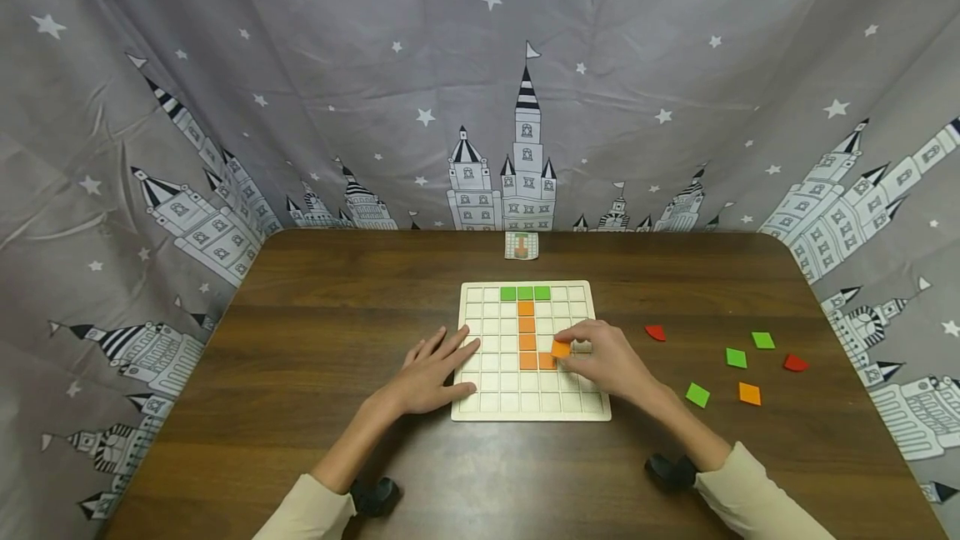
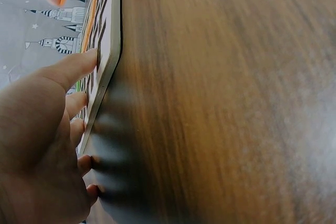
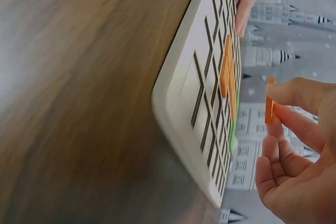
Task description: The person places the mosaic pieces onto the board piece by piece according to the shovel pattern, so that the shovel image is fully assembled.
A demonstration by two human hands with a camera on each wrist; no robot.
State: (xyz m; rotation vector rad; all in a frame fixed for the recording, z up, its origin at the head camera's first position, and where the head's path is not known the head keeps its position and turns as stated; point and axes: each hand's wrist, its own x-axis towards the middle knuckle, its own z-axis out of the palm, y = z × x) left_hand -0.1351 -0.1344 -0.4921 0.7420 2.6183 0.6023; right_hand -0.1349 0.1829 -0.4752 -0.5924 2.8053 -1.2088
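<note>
Nearby, loose pieces [image 1: 736, 358] lie beside the board [image 1: 487, 402], left hand [image 1: 431, 377] outspread, right hand [image 1: 611, 362] pinching an orange square [image 1: 560, 349].

Lower left of the frame, we've got a plain cream left sleeve [image 1: 309, 510], a rounded black left wrist camera [image 1: 377, 497] beside it; lower right, we spot a matching right sleeve [image 1: 756, 493] and black right wrist camera [image 1: 669, 472]!

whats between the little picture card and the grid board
In the head view, only bare wooden tabletop lies between the picture card and the grid board.
</note>
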